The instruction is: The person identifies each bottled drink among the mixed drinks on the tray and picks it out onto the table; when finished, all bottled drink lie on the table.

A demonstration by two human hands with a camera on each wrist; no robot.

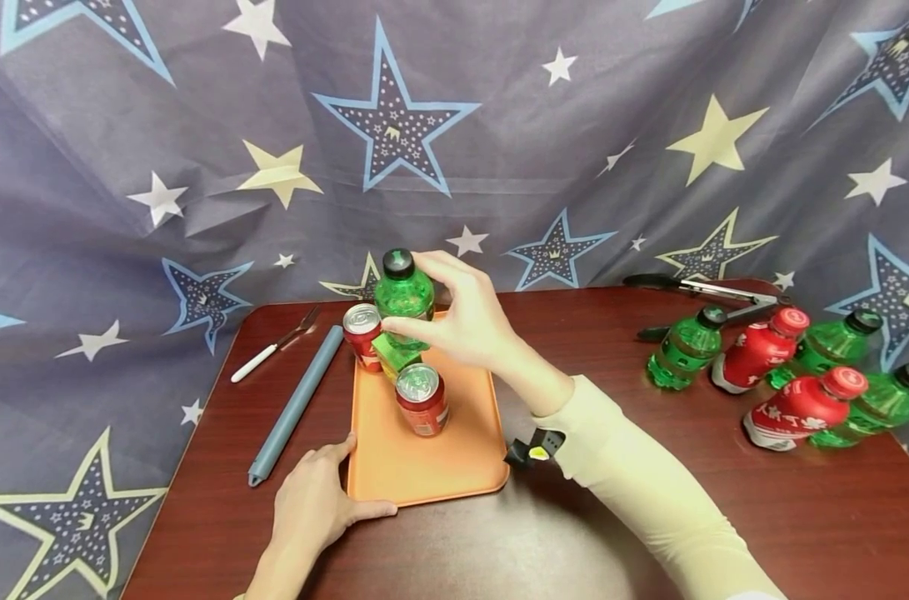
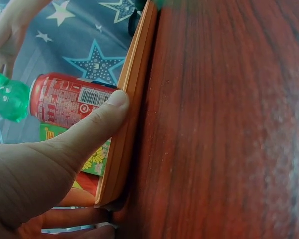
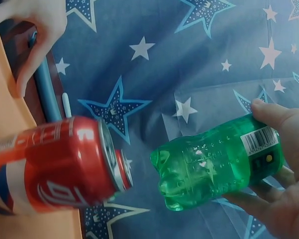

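My right hand (image 1: pixel 465 312) holds a green soda bottle (image 1: pixel 405 296) with a black cap, upright. In the right wrist view the bottle's base (image 3: pixel 166 184) is clear of the can tops, lifted above the orange tray (image 1: pixel 454 467). On the tray stand a red soda can (image 1: pixel 362 333) at the back left and another red can (image 1: pixel 422 408) nearer the middle. Between them is a small green and yellow box (image 1: pixel 396 354), partly hidden. My left hand (image 1: pixel 312 492) grips the tray's front left corner, its thumb (image 2: pixel 97 122) on the front rim and fingers along the left side.
Left of the tray lie a grey-blue rod (image 1: pixel 297 408) and a white-handled fork (image 1: pixel 274 346). At the right stand several green bottles (image 1: pixel 682 350) and two red bottles (image 1: pixel 802 408). Black-handled tongs (image 1: pixel 705 287) lie behind them. A star-patterned cloth (image 1: pixel 544 167) hangs behind the table.
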